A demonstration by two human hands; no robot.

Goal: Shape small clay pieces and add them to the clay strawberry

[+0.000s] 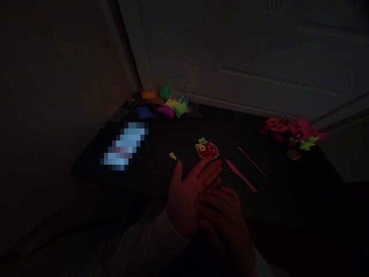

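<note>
Palm up, my left hand (186, 192) is open with its fingers stretched out, just in front of a small round basket (218, 154) of clay-like red pieces. Across its palm lie the fingers of my right hand (223, 207), extended and fairly flat. Whether anything is between the palms is hidden. Yellow flowers (201, 147) and a green leaf shape (203, 141) decorate the basket's left side. Left of it lies a little yellow piece (172, 156). A pink plastic knife (241, 176) and a thin pink stick tool (252, 161) lie to the right.
Very dim light covers the dark table (161, 138). Several coloured packets (165, 111) sit at the back left, near a glowing blurred phone-like screen (128, 142). Pink and red flowers (300, 130) stand at the right, with a small brownish-green piece (294, 154) before them. A pale panelled door (245, 57) rises behind.
</note>
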